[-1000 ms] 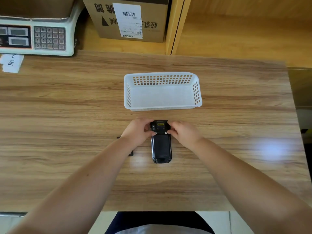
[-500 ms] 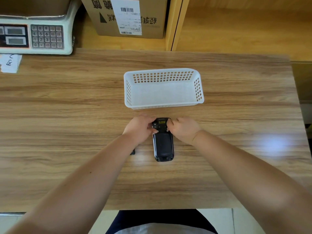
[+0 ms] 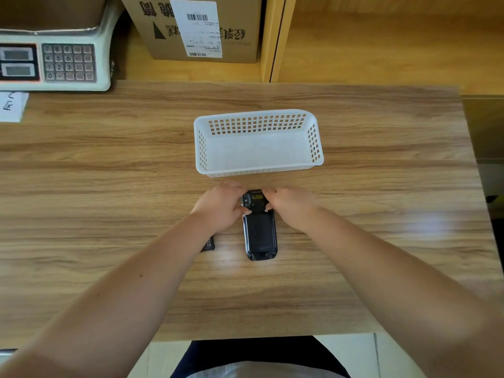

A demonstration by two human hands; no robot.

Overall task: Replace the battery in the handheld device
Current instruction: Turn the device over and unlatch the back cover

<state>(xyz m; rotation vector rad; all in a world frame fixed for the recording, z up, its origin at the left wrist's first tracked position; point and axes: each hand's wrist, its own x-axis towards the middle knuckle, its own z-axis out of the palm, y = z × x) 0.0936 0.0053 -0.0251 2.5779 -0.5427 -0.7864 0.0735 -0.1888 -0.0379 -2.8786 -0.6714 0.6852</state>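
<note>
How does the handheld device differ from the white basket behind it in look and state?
The handheld device is black and solid-cased; the basket is white with perforated walls. The device is much smaller than the basket. The left hand and right hand grip the device's far end; the basket stands untouched and looks empty. Both rest on the wooden table, one behind the other.

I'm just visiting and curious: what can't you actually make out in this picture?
- Small black object, head view: mostly hidden under the left forearm.
- Handheld device: top edges covered by left hand and right hand; yellow label too small.
- Scale: cut off by the left edge.
</note>
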